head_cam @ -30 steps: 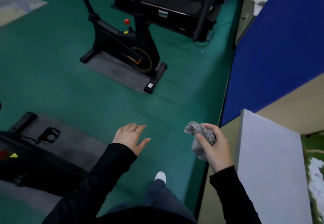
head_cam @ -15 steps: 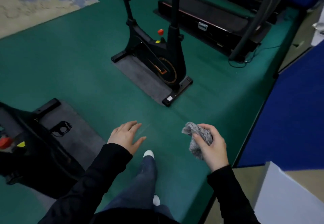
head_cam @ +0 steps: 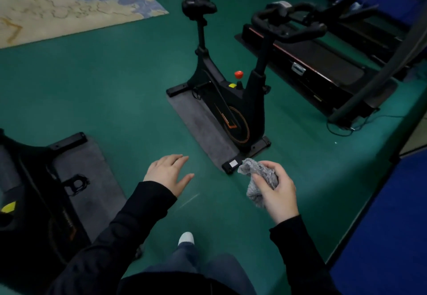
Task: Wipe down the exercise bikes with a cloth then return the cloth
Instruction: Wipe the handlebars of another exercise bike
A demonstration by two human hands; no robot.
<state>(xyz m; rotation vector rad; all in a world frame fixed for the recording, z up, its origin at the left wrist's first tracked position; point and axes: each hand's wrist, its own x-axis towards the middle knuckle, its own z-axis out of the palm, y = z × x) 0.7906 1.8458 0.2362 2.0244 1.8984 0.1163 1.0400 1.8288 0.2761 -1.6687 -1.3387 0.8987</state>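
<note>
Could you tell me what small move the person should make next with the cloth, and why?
Probably step forward and lift the right hand toward the handlebar of the exercise bike ahead. The grey cloth is bunched in that hand, the left hand is free, and the bike stands beyond both hands.

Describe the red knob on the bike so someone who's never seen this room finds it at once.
Find the black exercise bike standing whole mid-floor. On its frame, between seat post and handlebar post, sits the red knob, its only red part, above a yellow tab.
</note>
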